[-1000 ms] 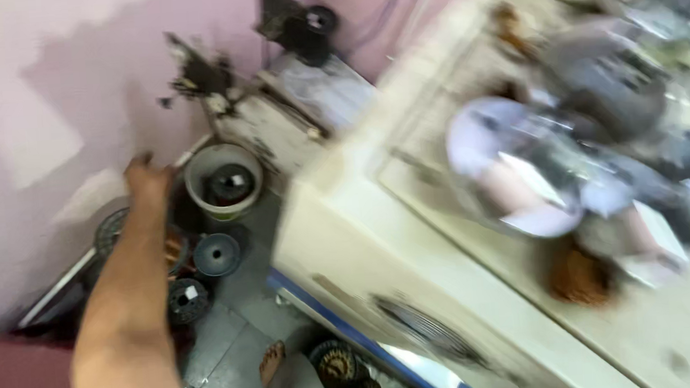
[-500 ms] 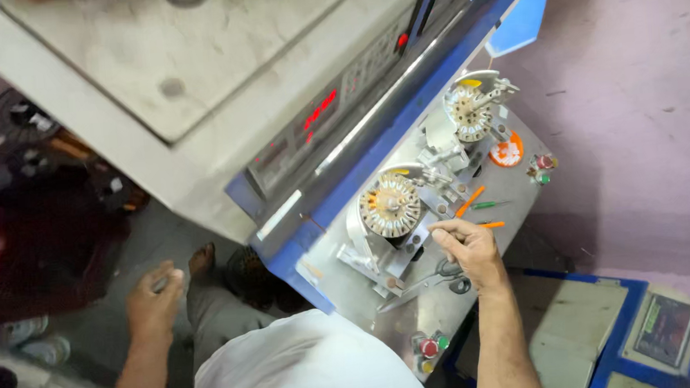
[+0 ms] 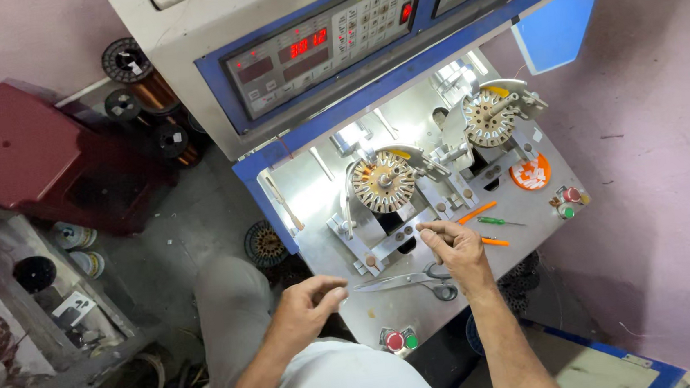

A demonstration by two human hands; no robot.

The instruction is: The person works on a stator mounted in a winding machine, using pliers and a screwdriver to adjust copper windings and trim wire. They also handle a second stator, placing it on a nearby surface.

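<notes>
My right hand [image 3: 454, 247] rests on the steel work plate [image 3: 316, 192] of a winding machine. Its fingertips are pinched together and touch the clamp bracket just below the left stator core [image 3: 383, 183], a round laminated ring with copper-coloured slots. Whether a fine wire sits between the fingers is too small to see. My left hand [image 3: 308, 303] hovers over my lap at the plate's near-left corner, fingers curled, thumb against forefinger, nothing visible in it. Grey scissors [image 3: 427, 278] lie on the plate between both hands.
A second stator core [image 3: 488, 117] is mounted at the right. Beside my right hand lie an orange tool [image 3: 478, 211], a green screwdriver [image 3: 496, 221] and an orange dish [image 3: 530, 173]. Red and green buttons [image 3: 402, 341] sit at the near edge. Copper wire spools [image 3: 143, 78] and a maroon stool [image 3: 21, 145] stand left.
My view swung from the floor and spools to the machine. My left hand rose from low beside my leg to the plate's corner; my right hand stays at the left stator's bracket.
</notes>
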